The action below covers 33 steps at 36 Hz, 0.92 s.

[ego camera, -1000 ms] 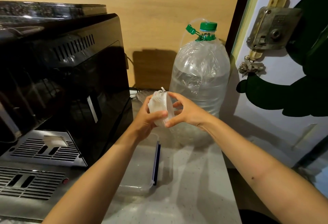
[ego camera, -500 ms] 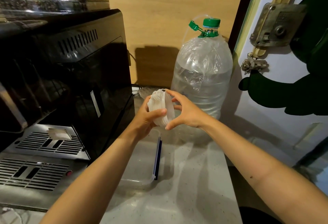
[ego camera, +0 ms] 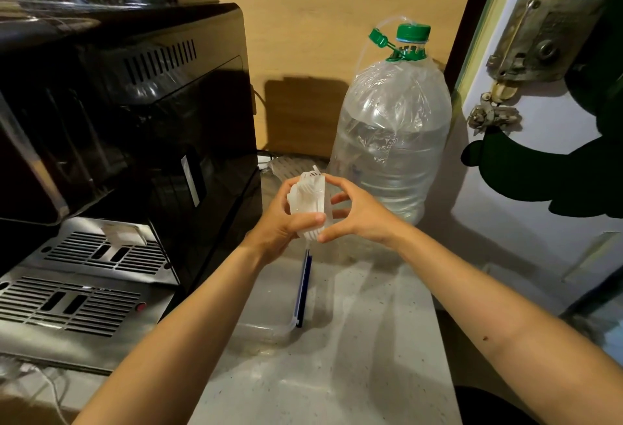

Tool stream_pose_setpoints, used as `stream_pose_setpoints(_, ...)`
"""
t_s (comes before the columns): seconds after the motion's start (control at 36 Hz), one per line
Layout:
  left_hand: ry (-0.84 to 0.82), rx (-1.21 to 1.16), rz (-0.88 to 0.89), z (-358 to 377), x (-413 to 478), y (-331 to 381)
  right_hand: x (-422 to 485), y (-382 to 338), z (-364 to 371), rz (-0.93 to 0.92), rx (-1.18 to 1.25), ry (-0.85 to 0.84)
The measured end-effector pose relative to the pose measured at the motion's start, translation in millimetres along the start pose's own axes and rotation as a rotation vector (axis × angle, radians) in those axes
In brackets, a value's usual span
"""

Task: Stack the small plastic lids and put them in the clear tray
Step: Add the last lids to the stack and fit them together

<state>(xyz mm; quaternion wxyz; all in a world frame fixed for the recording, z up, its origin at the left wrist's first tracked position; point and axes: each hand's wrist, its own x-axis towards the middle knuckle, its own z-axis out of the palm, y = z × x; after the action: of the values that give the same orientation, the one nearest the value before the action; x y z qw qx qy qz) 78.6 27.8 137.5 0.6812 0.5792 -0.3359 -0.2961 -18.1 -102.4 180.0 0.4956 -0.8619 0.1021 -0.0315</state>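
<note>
Barely shifted since a second ago: stack of lids [ego camera: 308,202] at frame centre, clamped by left hand [ego camera: 281,225], right hand [ego camera: 357,214] fingertips pinching its rim. Best squared edge-on, then lowered into clear tray [ego camera: 269,333] below, lower centre.

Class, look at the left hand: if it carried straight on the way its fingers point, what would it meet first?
The left hand points up and away; past the stack of small white plastic lids it grips, probably the large clear water bottle with a green cap, though depth is unclear.
</note>
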Motion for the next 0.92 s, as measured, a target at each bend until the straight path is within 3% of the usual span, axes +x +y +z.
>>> stream_pose_setpoints(0.28,-0.007,0.065,-0.002,0.6,-12.8,-6.1,-5.7,4.7,10.2,0.053,-0.006,0.002)
stream_pose_setpoints(0.92,0.018,-0.055,-0.046,-15.0,-27.2,-12.9,-4.3,-3.9,35.7,0.005,-0.146,0.071)
